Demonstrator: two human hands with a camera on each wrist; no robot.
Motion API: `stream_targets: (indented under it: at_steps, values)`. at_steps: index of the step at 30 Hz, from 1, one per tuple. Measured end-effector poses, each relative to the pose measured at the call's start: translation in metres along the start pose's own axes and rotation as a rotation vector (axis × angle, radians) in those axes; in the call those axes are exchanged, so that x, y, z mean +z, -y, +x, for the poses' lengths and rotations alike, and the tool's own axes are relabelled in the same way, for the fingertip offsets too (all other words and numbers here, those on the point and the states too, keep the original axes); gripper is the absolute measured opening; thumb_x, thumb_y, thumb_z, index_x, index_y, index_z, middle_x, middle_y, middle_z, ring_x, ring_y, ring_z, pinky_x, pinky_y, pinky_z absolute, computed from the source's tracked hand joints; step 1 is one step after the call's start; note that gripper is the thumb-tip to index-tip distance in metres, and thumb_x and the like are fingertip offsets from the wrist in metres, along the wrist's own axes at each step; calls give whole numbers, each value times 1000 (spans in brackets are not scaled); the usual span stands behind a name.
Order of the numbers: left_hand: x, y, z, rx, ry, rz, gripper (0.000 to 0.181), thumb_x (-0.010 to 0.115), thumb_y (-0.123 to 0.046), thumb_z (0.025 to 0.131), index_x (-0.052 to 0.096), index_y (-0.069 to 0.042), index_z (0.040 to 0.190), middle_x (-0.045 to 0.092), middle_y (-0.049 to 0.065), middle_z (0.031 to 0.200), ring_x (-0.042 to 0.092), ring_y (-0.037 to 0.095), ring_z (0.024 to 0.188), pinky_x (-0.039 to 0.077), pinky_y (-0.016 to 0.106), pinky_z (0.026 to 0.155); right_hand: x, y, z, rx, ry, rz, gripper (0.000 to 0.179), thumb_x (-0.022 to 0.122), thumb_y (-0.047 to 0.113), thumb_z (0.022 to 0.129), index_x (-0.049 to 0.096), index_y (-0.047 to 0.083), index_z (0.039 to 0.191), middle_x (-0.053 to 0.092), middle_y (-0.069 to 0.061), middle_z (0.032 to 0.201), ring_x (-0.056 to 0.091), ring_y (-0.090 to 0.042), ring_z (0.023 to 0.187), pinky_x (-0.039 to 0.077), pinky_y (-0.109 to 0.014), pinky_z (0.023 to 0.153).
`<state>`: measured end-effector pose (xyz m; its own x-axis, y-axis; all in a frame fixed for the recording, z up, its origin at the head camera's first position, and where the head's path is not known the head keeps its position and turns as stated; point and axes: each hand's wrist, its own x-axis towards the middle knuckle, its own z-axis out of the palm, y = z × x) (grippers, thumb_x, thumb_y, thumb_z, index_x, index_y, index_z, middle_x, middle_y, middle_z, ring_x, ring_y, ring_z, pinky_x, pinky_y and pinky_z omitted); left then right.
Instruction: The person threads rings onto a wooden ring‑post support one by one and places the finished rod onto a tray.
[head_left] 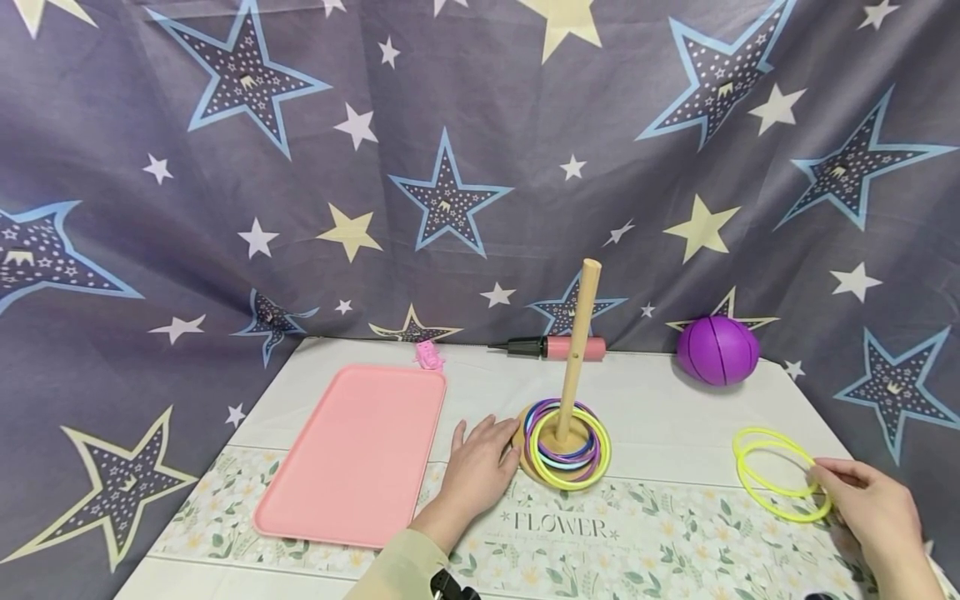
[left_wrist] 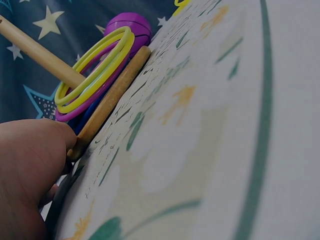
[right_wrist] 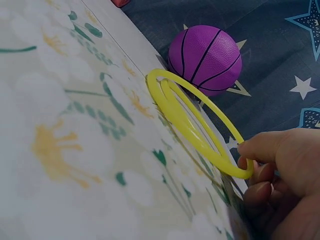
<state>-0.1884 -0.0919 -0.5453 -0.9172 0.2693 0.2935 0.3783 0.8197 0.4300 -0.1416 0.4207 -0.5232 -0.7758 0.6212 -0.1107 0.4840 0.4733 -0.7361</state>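
My left hand (head_left: pixel 480 467) rests by the left edge of a round wooden base (head_left: pixel 527 458), its fingertips touching the rim. From that base rises a wooden pole (head_left: pixel 577 350), leaning a little right in the head view. Purple, blue and yellow rings (left_wrist: pixel 95 87) lie stacked around its foot. Over at the right, my right hand (head_left: pixel 873 508) pinches a yellow ring (right_wrist: pixel 212 107) between thumb and fingers. A second yellow ring (head_left: pixel 765 432) overlaps it; whether the fingers hold that one too, I cannot tell.
A pink tray (head_left: pixel 352 458) lies left of the left hand. Along the back are a small pink toy (head_left: pixel 429 356), a red and black hand pump (head_left: pixel 573 348) and a purple ball (head_left: pixel 717 350). A star-patterned curtain (head_left: pixel 450 108) hangs behind the table.
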Motion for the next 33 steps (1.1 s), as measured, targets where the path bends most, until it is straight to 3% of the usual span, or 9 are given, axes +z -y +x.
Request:
stream_targets:
  at_steps: [4,11,17,20,27,33]
  values:
    - [0,0,0,2,-2,-2,47,63,-29,112,65,-11,155,65,5,156,49,36,154,17,72,129,0,0,1,-6,-17,-10,48,69,29,109,67,-8,139,76,-18,99,60,-16,69,48,-29,50]
    - [-1,-1,0,4,-2,-6,46,63,-28,112,65,-11,155,66,4,155,50,36,153,17,72,129,0,2,0,-9,-34,-18,49,68,31,110,66,-8,141,72,-27,116,58,-15,71,47,-26,50]
    - [-1,-1,0,5,-3,-9,46,63,-27,111,65,-11,155,66,5,155,50,36,153,17,73,129,1,6,-2,-6,-22,-1,49,67,31,111,65,-8,143,71,-26,117,58,-15,73,49,-26,50]
    - [0,-1,0,5,-1,-8,47,63,-27,111,65,-11,155,65,4,156,50,35,153,17,72,129,1,7,-3,-10,-20,21,49,66,30,111,65,-7,144,72,-20,109,58,-16,70,49,-27,51]
    - [0,0,0,5,1,-10,47,64,-27,111,65,-11,155,65,4,156,50,35,153,17,72,129,1,6,3,-19,-2,140,51,65,32,112,62,-6,146,65,10,83,57,-16,65,50,-30,52]
    - [-1,0,0,4,2,-8,47,63,-27,111,64,-11,155,65,5,156,49,36,154,17,72,130,3,10,3,-30,5,229,48,64,30,113,62,-6,145,65,12,81,55,-15,65,50,-30,52]
